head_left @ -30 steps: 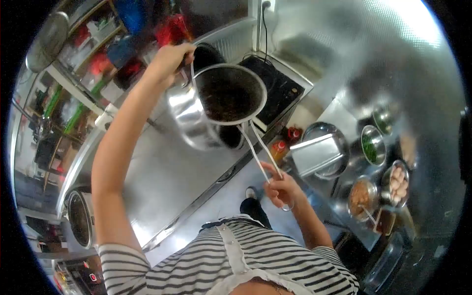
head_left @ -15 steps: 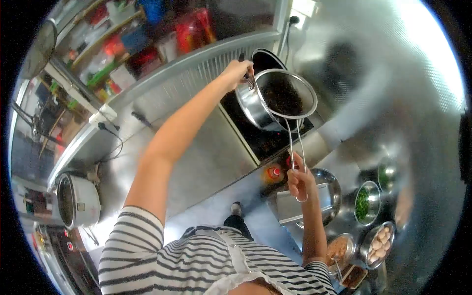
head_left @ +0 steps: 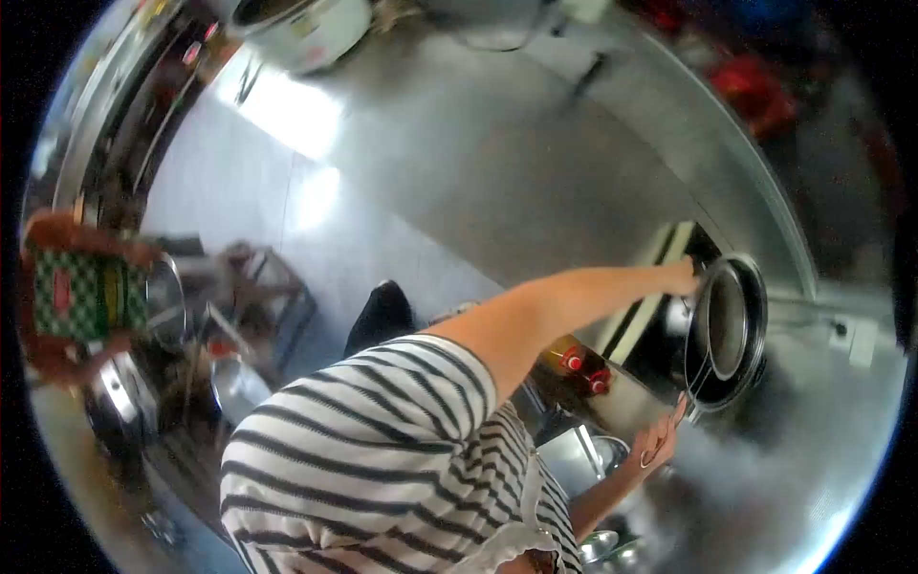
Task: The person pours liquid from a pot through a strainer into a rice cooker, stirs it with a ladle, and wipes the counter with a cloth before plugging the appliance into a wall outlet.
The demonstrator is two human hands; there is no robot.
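At the right of the head view my left hand is closed at the dark handle of a metal pot, above the black cooktop. My right hand grips the looped wire handle of a round strainer. The strainer overlaps the pot's mouth; I cannot tell whether it touches the rim. What lies inside the pot and strainer is dark and blurred.
Two red-capped bottles stand beside the cooktop. A white cooker pot is at the top. At left a person in green checks stands by pans and a metal bowl. Bowls sit at bottom right.
My view has swung sharply, so the pot and strainer now appear farther right and the person at left has come into view. Both hands keep their grips.
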